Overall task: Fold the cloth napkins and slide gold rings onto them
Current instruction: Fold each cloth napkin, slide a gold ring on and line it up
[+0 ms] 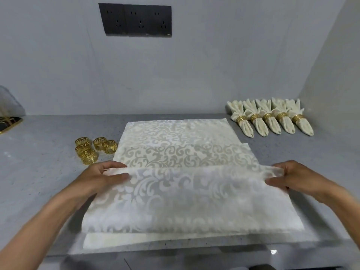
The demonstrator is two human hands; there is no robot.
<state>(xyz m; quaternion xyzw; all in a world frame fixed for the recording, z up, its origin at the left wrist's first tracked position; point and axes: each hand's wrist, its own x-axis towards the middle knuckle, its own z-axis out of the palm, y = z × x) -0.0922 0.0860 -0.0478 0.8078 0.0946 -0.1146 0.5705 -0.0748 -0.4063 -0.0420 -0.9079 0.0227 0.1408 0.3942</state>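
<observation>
The top napkin (192,193) lies at lower centre of the desk (39,172), its folded edge running left-right, pinched at each end by the left hand (103,178) and right hand (292,178) (equally near), gold rings (93,151) at centre left.

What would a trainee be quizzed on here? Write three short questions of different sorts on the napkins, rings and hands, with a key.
1. Count: how many finished napkins lie in the row at the back right of the counter?
2. True or false: the loose gold rings lie to the right of the flat napkin stack.
3. Choose: the left hand and the right hand are a) each holding a ring, b) each pinching a corner of the top napkin, c) resting flat on the counter.

Key: 1. five, each with a gold ring round it. 2. False; they lie to its left. 3. b.
</observation>
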